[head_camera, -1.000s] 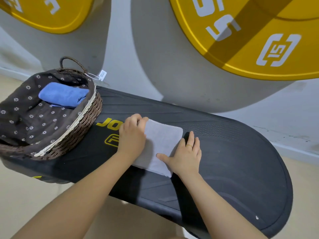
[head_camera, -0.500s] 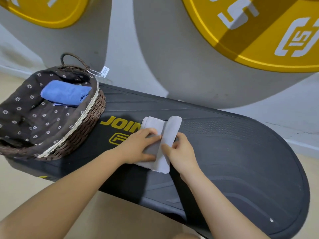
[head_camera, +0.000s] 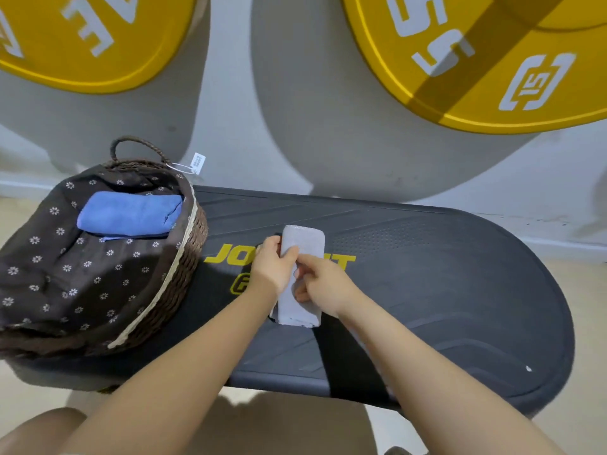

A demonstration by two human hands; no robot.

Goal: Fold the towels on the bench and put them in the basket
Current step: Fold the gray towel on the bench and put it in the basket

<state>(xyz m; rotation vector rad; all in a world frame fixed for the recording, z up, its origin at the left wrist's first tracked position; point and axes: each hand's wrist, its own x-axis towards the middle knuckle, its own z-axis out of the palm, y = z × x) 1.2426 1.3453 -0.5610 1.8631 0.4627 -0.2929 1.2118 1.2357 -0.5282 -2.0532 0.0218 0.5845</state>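
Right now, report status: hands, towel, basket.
Left hand and right hand both grip the grey towel, folded narrow on the bench. Blue towel lies in the basket. Nothing lies between towel and basket.

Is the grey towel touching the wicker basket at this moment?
Apart. The head view shows bare black bench and the left hand between the grey towel and the basket.

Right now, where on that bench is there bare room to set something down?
The bench lies bare right of the grey towel, out to its rounded end. It is crowded on the left: basket holding a blue towel, with both hands, left hand and right hand, on the grey towel.
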